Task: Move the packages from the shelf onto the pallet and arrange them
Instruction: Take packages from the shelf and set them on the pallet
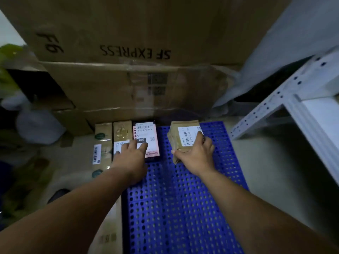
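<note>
A blue perforated pallet (pixel 183 198) lies on the floor in front of me. At its far left stand a long brown package (pixel 102 136), a second brown package (pixel 122 132) and a black package with a pink label (pixel 146 131), side by side. My left hand (pixel 131 153) rests with straight fingers on the second brown package and the black one. My right hand (pixel 197 153) grips the near end of a brown paper package with a white label (pixel 181 134), tilted at the pallet's far right.
Large stacked cardboard boxes (pixel 128 52) marked SF EXPRESS rise behind the pallet. A white metal shelf frame (pixel 293 107) stands to the right. Bags and a green plant (pixel 11 52) crowd the left side. Bare floor lies to the right of the pallet.
</note>
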